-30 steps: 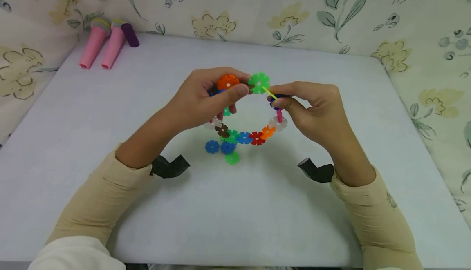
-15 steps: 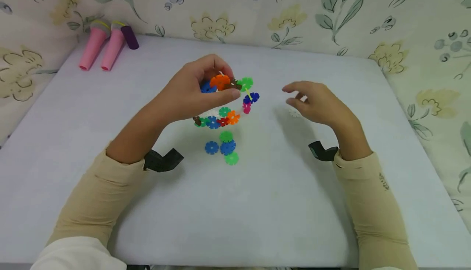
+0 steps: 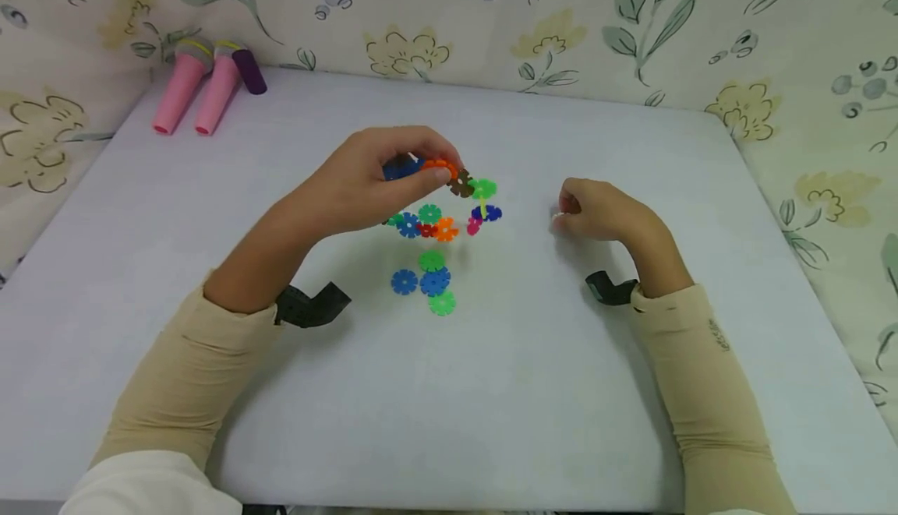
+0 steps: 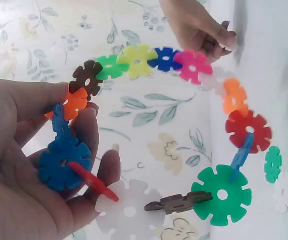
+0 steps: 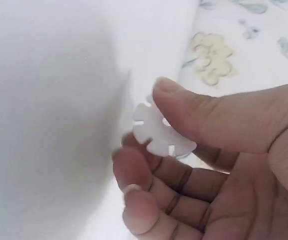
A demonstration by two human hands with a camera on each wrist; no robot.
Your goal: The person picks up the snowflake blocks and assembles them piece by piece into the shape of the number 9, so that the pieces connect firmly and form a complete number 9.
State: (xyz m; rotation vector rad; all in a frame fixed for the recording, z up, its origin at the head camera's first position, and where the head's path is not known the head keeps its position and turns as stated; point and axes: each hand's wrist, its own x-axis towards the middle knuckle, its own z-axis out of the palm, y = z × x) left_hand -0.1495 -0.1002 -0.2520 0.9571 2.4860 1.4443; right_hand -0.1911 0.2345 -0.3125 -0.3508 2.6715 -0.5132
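Note:
My left hand [image 3: 393, 176] holds a ring of coloured snowflake discs [image 3: 449, 207] just above the table, fingers and thumb pinching its orange [image 3: 438, 166] and blue pieces. In the left wrist view the ring [image 4: 221, 195] curves from my left hand [image 4: 18, 165] through brown, green, yellow, blue, pink, orange and red discs. My right hand [image 3: 592, 211] is apart from the ring, low over the table to its right. Its thumb and fingers [image 5: 184, 120] pinch a single white disc [image 5: 156, 132].
Several loose blue and green discs [image 3: 428, 281] lie on the white table [image 3: 491, 390] below the ring. Two pink cones [image 3: 196, 90] and a purple piece [image 3: 249, 69] lie at the back left corner. Floral cloth walls surround the table.
My right hand let go of the ring, moved right and down to the table, and now pinches a white disc. My left hand lowered the ring, which tilted flatter.

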